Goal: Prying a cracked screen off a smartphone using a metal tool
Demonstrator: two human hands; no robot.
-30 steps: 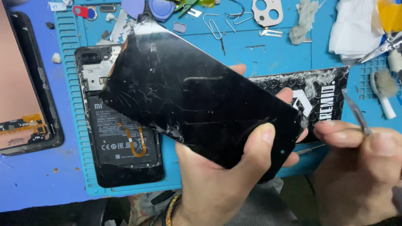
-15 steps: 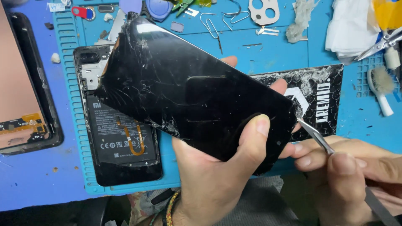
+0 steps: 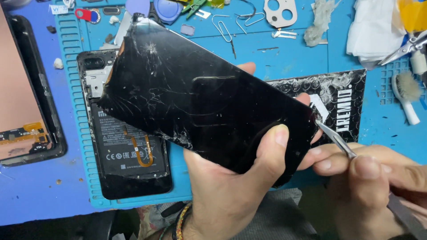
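Panel: cracked black glass phone screen panel (image 3: 204, 106), held above the blue silicone work mat (image 3: 284, 58), long axis running from upper left down to lower right.
Left hand (image 3: 235, 186): clamped on the panel's lower right end, thumb on top.
Right hand (image 3: 369, 186): pinching slim metal tweezers (image 3: 336, 140) (tip at the panel's right corner, nearer hand).
Mat: opened black phone body (image 3: 129, 155) with its battery showing lies under the panel's left end.

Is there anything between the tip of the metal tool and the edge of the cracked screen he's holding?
Nothing visible. The right hand holds the metal tool with its tip right at the right-hand edge of the cracked screen, which the left hand grips from below. The left thumb lies on the glass, clear of the tip.
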